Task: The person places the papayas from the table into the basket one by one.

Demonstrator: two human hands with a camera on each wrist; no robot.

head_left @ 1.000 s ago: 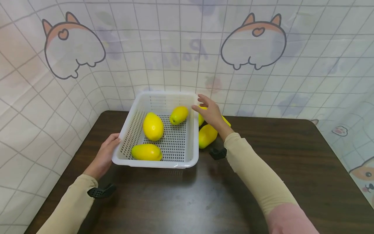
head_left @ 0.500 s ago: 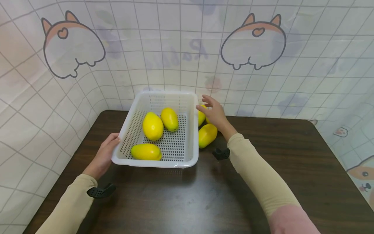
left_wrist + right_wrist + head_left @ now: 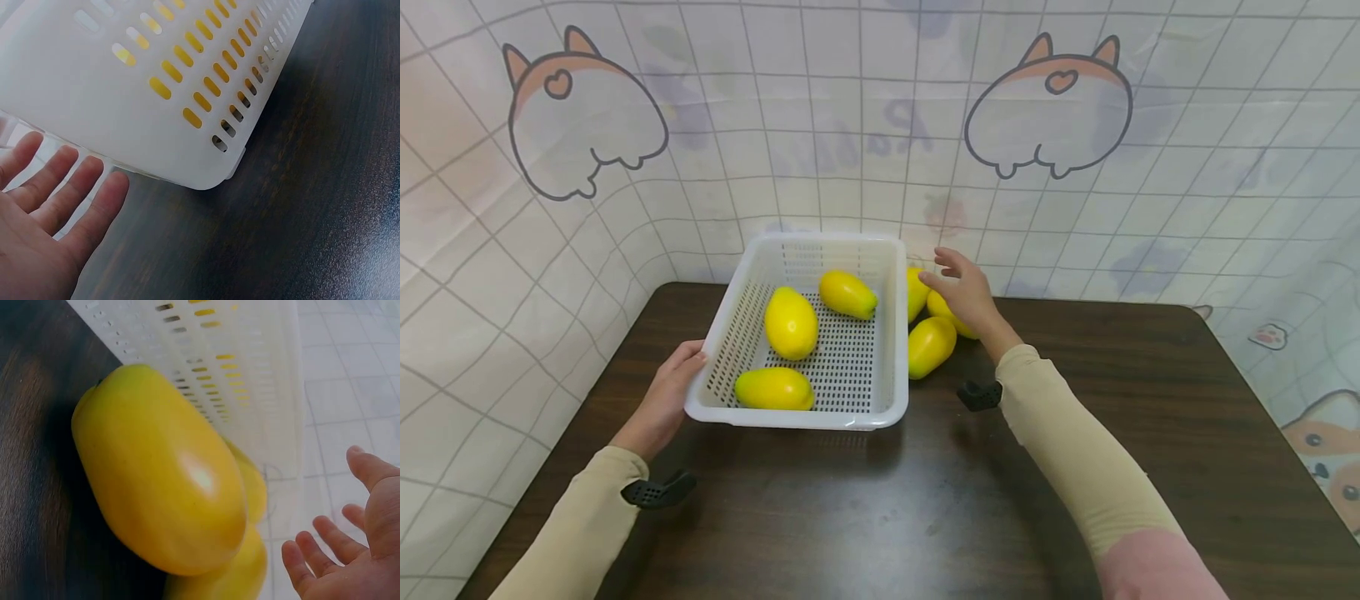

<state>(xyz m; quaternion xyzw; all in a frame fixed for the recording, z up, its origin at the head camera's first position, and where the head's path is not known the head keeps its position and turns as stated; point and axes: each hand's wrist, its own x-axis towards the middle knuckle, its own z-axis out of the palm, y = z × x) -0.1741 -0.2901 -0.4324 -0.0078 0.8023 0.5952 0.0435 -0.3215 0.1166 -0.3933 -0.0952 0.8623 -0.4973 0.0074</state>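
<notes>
Yellow fruits (image 3: 932,347) (three), just below right grip (image 3: 964,293), beside white basket (image 3: 797,418)

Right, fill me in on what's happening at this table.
A person's left hand touches the side of a white rectangular perforated plastic basket on a dark brown wood-grain table. Three glossy yellow oval fruits lie inside it. The right hand holds nothing, its fingers apart, near three more yellow fruits outside the basket, on its right.

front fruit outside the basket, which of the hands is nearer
Right: the right hand is just beyond the fruit; the left hand is at the basket's opposite side.
</notes>
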